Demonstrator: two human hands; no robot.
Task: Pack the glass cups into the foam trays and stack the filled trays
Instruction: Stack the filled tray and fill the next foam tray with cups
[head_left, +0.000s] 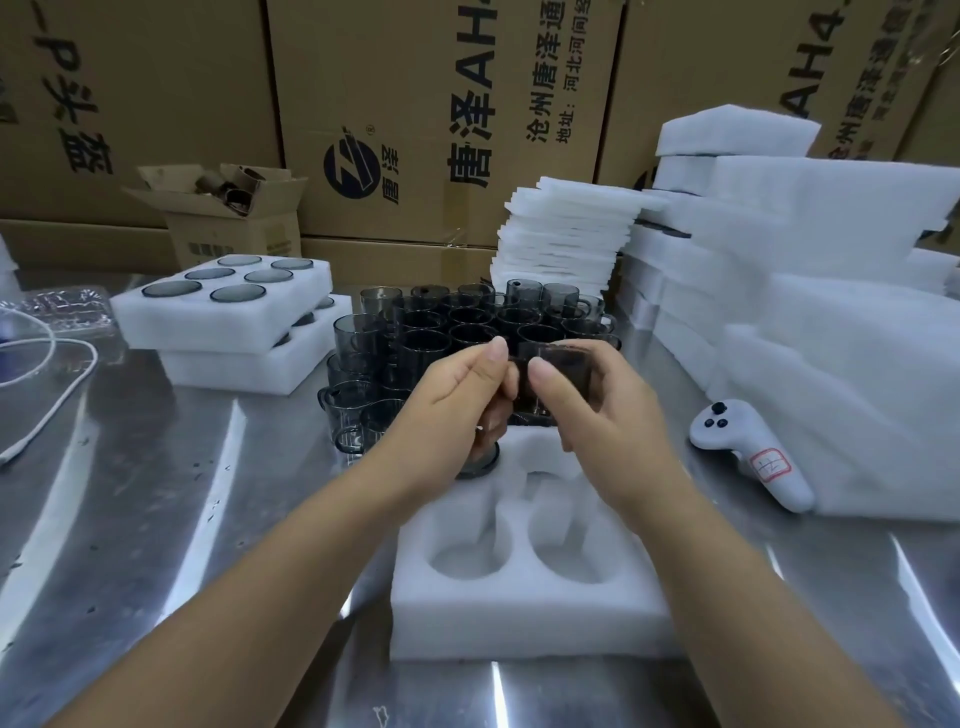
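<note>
Head view: the right hand grips a dark glass cup, fingers curled round it, above the far part of the near foam tray. The left hand pinches the same cup at its left side. A second cup sits in the tray's far left pocket. Many loose cups stand just beyond the tray. Two filled trays are stacked far left.

The shiny, scuffed steel table carries a white foam tray with round wells nearest the person. Just behind it is a cluster of smoky grey glass cups. A stack of filled white foam trays and a white cable lie left, and a white handheld controller and piled white foam pieces lie right.
</note>
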